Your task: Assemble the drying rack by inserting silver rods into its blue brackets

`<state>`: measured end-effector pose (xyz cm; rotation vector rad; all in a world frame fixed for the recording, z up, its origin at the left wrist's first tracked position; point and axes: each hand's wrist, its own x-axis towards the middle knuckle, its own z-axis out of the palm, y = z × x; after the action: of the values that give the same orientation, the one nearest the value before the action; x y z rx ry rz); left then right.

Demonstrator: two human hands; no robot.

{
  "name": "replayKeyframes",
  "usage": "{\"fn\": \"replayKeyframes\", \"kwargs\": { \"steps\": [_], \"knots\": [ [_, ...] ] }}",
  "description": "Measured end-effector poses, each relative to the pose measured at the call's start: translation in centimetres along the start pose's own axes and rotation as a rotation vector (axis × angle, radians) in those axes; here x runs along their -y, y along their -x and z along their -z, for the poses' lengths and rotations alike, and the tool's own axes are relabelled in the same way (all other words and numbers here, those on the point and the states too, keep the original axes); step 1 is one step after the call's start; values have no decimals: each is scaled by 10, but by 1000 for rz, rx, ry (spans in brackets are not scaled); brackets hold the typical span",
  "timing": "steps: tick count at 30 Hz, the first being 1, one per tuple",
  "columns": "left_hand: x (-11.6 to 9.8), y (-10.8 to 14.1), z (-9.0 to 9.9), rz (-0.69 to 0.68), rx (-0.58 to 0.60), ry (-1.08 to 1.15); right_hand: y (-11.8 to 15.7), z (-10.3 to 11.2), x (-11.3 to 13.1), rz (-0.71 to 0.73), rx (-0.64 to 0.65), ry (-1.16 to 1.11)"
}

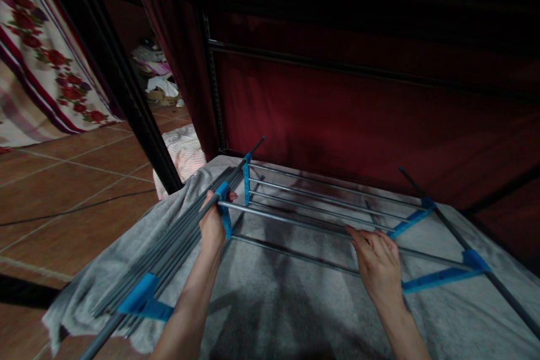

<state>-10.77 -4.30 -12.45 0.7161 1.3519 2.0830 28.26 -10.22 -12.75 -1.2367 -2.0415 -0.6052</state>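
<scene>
A partly assembled rack point(295, 219) of grey metal tubes and blue plastic brackets lies on a grey blanket. My left hand point(213, 225) is wrapped round the blue bracket point(223, 197) where a crossbar meets the left side pole; its fingertips show beyond the bracket. My right hand point(377, 256) rests over the same crossbar further right, fingers curled down on the metal tube point(291, 224). Another blue bracket point(143, 295) sits lower on the left pole. On the right pole are two more blue brackets point(476, 261). Several loose grey tubes point(169, 253) lie bundled beside my left arm.
Under everything spreads the grey blanket point(261, 304). A dark metal frame post point(126, 84) rises at the left, with a dark red curtain point(316, 107) behind. Beyond the post are the tiled floor point(84, 180), a cable, a floral cloth point(54, 62) and piled items.
</scene>
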Motion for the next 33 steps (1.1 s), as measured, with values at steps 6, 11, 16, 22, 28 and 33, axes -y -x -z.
{"fn": "replayKeyframes", "kwargs": {
  "steps": [6, 11, 16, 22, 28, 33],
  "knots": [
    [-1, -23, -15, 92, 0, 154, 1, 0, -1, 11, 4, 0],
    [-4, -18, -23, 38, -56, 146, -1, 2, 3, -20, 22, -15],
    [-3, -18, -26, 34, -98, 118, -25, -3, 50, 14, 69, -91],
    [-2, -19, -26, 16, -108, 99, -92, -25, 152, 139, 296, -252],
    [-3, -19, -20, 25, -85, 38, -154, -54, 211, 238, 453, -261],
    [-2, -22, -15, 34, -58, 3, -170, -70, 220, 293, 532, -230]
  ]
}}
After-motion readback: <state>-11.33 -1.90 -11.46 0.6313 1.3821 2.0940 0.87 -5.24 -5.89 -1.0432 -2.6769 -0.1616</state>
